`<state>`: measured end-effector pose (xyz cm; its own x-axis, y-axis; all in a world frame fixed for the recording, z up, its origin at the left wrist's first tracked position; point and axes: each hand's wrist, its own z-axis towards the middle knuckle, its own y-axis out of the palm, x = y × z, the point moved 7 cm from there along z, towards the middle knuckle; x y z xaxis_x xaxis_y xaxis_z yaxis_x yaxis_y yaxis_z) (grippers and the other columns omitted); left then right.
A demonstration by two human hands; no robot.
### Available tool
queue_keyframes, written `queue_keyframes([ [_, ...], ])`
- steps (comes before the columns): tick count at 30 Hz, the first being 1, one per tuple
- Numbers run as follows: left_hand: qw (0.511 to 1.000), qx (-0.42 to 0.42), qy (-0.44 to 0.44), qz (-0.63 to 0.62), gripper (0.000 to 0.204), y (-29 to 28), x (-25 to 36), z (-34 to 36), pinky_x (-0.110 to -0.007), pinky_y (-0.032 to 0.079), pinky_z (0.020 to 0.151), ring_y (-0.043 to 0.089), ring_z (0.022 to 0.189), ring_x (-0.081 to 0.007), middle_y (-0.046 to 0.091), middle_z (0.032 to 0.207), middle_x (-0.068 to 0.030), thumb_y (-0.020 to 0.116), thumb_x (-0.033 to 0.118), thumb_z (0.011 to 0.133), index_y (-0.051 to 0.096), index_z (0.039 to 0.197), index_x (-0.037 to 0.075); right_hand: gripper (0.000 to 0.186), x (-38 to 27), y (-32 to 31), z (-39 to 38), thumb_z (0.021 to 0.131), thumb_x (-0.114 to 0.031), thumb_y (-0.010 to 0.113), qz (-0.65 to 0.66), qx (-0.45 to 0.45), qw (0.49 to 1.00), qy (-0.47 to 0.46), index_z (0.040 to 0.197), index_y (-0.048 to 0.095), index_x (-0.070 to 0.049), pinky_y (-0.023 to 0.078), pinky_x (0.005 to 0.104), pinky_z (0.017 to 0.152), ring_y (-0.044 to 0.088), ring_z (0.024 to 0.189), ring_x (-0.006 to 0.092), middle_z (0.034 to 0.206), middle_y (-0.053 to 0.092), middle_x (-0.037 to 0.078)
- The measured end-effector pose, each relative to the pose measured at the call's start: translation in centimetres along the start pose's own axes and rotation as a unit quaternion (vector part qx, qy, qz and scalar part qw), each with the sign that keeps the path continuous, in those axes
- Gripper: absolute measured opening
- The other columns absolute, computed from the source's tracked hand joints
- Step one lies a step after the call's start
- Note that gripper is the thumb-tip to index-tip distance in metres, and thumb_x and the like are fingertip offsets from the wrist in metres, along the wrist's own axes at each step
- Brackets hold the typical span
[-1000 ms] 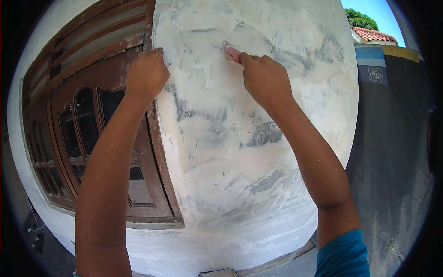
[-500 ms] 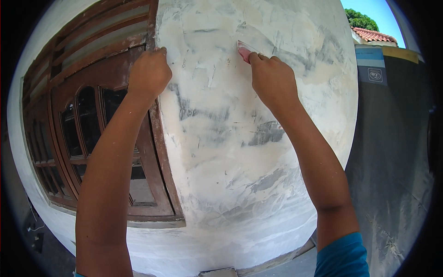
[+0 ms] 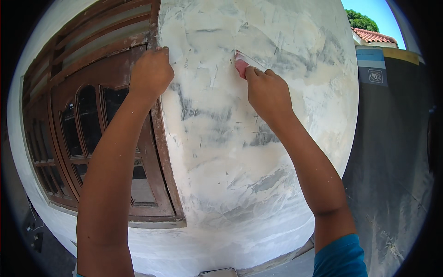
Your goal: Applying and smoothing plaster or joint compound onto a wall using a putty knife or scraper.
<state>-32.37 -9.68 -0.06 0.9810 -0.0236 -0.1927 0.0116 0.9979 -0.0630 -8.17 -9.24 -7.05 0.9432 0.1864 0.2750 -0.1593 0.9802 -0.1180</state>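
In my right hand (image 3: pixel 271 94) is a flat, pinkish-red piece that looks like folded sandpaper (image 3: pixel 240 64), its long pale edge showing above my fingers. It lies against or very close to a plastered wall (image 3: pixel 207 152) patched in cream, white and grey. My left hand (image 3: pixel 151 73) is closed in a fist at the upper right side of the brown wooden window frame (image 3: pixel 166 173), beside the wall. Its fingertips are turned away, so what they grip, if anything, is hidden.
Left of the wall are brown window shutters (image 3: pixel 80 122) with dark glass panes and slats above. A dark grey sheet (image 3: pixel 392 138) with a blue-and-white label hangs at the right. Beyond it are a tiled roof (image 3: pixel 374 36) and a tree (image 3: pixel 362 20).
My right hand has moved down and slightly left along the wall with the sandpaper. My left hand stays at the window frame; the whole view has shifted a little.
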Motion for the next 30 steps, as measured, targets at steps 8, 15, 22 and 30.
queue_keyframes([
  [8, 1.000, 0.000, 0.000, 0.004, 0.036, 0.6, -0.7, -0.3, -0.047, 0.053, 0.084, 0.065, 0.091, -0.0375, 0.069, 0.092, -0.0218, 0.050, 0.005, 0.085, 0.068, 0.115, -0.001, 0.021, -5.3, -1.0, -3.7, 0.081, -0.002, 0.058, 0.061, -0.056, 0.992, -0.090, 0.102, 0.065, -0.001, 0.055, 0.0365, 0.067, 0.064, 0.075, 0.0259, 0.089, 0.072, 0.011],
  [15, 1.000, 0.009, 0.022, -0.005, 0.036, 0.6, 0.3, 0.2, -0.046, 0.053, 0.084, 0.064, 0.092, -0.0369, 0.069, 0.092, -0.0214, 0.050, 0.005, 0.085, 0.068, 0.115, -0.001, 0.035, -3.5, 1.5, -2.0, 0.076, -0.004, 0.063, -0.033, 0.105, 0.983, -0.147, 0.108, 0.065, 0.011, 0.057, 0.0353, 0.070, 0.068, 0.081, 0.0261, 0.091, 0.071, 0.019],
  [22, 1.000, 0.010, 0.010, 0.003, 0.036, 0.4, -0.7, -0.5, -0.045, 0.053, 0.085, 0.064, 0.093, -0.0359, 0.069, 0.094, -0.0206, 0.051, 0.004, 0.084, 0.068, 0.116, 0.000, 0.025, -3.1, -1.5, -1.8, 0.079, -0.001, 0.060, 0.061, 0.011, 0.996, -0.069, 0.103, 0.064, -0.005, 0.054, 0.0363, 0.066, 0.061, 0.073, 0.0249, 0.093, 0.072, 0.005],
  [30, 0.997, 0.053, 0.051, -0.021, 0.032, 0.0, 0.6, -0.3, -0.044, 0.053, 0.089, 0.065, 0.099, -0.0365, 0.070, 0.106, -0.0209, 0.046, 0.005, 0.088, 0.067, 0.111, -0.004, 0.042, -6.0, 2.6, -4.2, 0.076, -0.004, 0.063, -0.058, 0.073, 0.978, -0.187, 0.112, 0.062, 0.017, 0.057, 0.0354, 0.069, 0.069, 0.083, 0.0292, 0.093, 0.071, 0.027],
])
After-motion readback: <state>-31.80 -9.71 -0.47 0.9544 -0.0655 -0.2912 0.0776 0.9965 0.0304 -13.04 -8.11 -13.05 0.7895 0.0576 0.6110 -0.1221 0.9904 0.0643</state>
